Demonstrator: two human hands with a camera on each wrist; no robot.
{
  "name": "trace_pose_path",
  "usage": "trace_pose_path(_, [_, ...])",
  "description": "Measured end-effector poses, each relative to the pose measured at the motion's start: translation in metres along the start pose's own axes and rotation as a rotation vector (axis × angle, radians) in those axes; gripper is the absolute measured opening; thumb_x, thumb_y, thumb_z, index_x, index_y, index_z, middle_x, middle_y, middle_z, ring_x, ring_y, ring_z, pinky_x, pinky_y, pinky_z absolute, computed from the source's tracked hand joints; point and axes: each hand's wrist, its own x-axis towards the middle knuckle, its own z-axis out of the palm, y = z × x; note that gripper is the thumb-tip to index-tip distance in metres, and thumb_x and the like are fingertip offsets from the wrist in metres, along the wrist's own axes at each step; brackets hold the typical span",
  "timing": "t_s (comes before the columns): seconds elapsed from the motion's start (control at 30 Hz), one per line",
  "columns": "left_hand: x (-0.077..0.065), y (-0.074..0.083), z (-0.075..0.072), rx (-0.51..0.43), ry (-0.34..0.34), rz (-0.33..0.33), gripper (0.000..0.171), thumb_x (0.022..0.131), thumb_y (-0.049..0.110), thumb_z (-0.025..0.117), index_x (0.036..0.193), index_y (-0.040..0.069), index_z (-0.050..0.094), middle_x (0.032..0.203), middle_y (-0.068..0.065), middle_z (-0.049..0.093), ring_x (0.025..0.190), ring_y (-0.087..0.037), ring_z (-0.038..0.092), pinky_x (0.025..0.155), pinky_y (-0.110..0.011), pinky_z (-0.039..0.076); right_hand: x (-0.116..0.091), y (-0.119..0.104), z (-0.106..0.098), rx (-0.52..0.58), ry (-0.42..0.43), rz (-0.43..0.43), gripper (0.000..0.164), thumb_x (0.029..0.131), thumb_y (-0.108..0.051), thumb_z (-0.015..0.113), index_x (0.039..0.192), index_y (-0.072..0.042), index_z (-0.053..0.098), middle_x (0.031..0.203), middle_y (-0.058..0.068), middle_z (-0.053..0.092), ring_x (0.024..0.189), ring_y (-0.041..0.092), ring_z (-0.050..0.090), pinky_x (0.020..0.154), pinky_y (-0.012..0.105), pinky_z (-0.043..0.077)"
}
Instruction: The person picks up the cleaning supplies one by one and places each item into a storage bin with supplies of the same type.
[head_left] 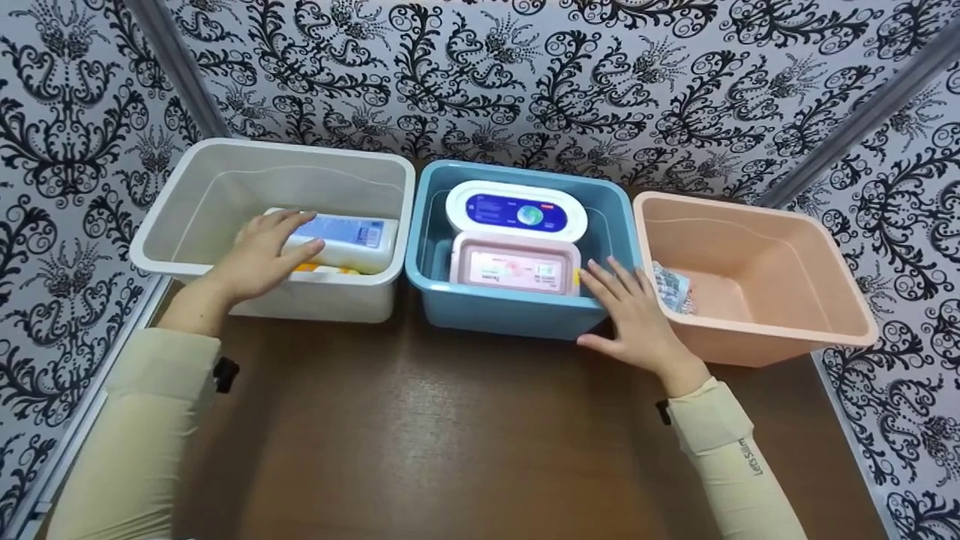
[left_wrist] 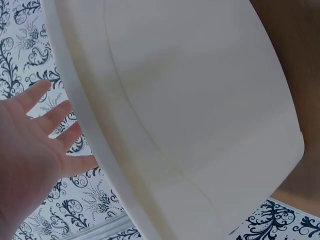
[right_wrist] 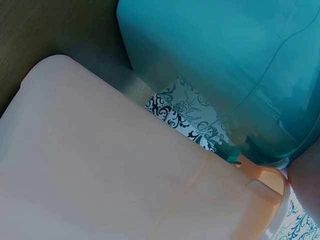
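My left hand [head_left: 259, 259] reaches over the front rim of the off-white bin [head_left: 337, 300], fingers spread above a white bottle with a blue label [head_left: 341, 231]. Something yellow and white [head_left: 322, 268] lies partly hidden beside that bottle. In the left wrist view the fingers [left_wrist: 52, 120] are extended beyond the bin's rim. My right hand [head_left: 634, 319] has spread fingers at the front right corner of the blue bin [head_left: 510, 319], close to the peach bin [head_left: 772, 296]. Neither hand grips anything visible.
Inside the blue bin are a white oval pack with a dark blue label [head_left: 517, 212] and a pink rectangular pack [head_left: 514, 270]. A small patterned packet [head_left: 671, 289] lies in the peach bin. Patterned walls [head_left: 510, 82] stand behind the bins on a brown table [head_left: 435, 442].
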Motion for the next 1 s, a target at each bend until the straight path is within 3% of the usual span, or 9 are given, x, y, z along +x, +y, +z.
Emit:
trace_pose_path(0.2, [0.004,0.001,0.006,0.037,0.014,0.029,0.07,0.094,0.05,0.043,0.146,0.004,0.029,0.149,-0.029,0.022,0.137,-0.048,0.014,0.109,-0.061,0.007,0.001,0.002,-0.001,-0.009,0.007,-0.01,0.09,0.073,-0.053,0.068,0.147,-0.018,0.031,0.154,0.007,0.027,0.143,0.035,0.015,0.111,0.063,0.002])
trace_pose_path(0.4, [0.007,0.005,0.012,0.071,0.019,0.041,0.076,0.092,0.054,0.045,0.149,0.008,0.023,0.152,-0.027,0.017,0.138,-0.052,0.008,0.107,-0.069,0.002,0.003,0.001,-0.004,-0.028,0.021,0.017,0.09,0.074,-0.058,0.065,0.147,-0.019,0.03,0.154,0.009,0.026,0.144,0.038,0.009,0.108,0.068,-0.005])
trace_pose_path(0.5, [0.009,0.008,0.016,0.083,0.005,0.04,0.08,0.09,0.059,0.044,0.15,0.01,0.02,0.154,-0.025,0.013,0.139,-0.052,0.005,0.105,-0.071,-0.002,0.003,0.0,-0.005,-0.045,0.028,0.036,0.09,0.075,-0.063,0.061,0.148,-0.022,0.028,0.154,0.009,0.026,0.143,0.04,0.009,0.106,0.07,-0.005])
trace_pose_path(0.8, [0.014,0.023,0.029,0.103,-0.037,0.06,0.079,0.091,0.053,0.047,0.152,0.015,0.012,0.157,-0.02,0.003,0.141,-0.048,-0.003,0.106,-0.07,-0.007,0.006,-0.004,-0.008,-0.09,-0.005,0.116,0.09,0.078,-0.069,0.053,0.148,-0.019,0.026,0.155,0.012,0.022,0.142,0.043,0.006,0.103,0.073,-0.004])
trace_pose_path(1.0, [0.016,0.033,0.037,0.126,-0.047,0.083,0.082,0.089,0.056,0.047,0.152,0.018,0.011,0.157,-0.019,0.002,0.141,-0.048,-0.005,0.106,-0.069,-0.008,0.007,-0.005,-0.008,-0.098,-0.014,0.149,0.091,0.077,-0.065,0.057,0.148,-0.018,0.026,0.155,0.014,0.021,0.142,0.045,0.004,0.103,0.074,-0.004])
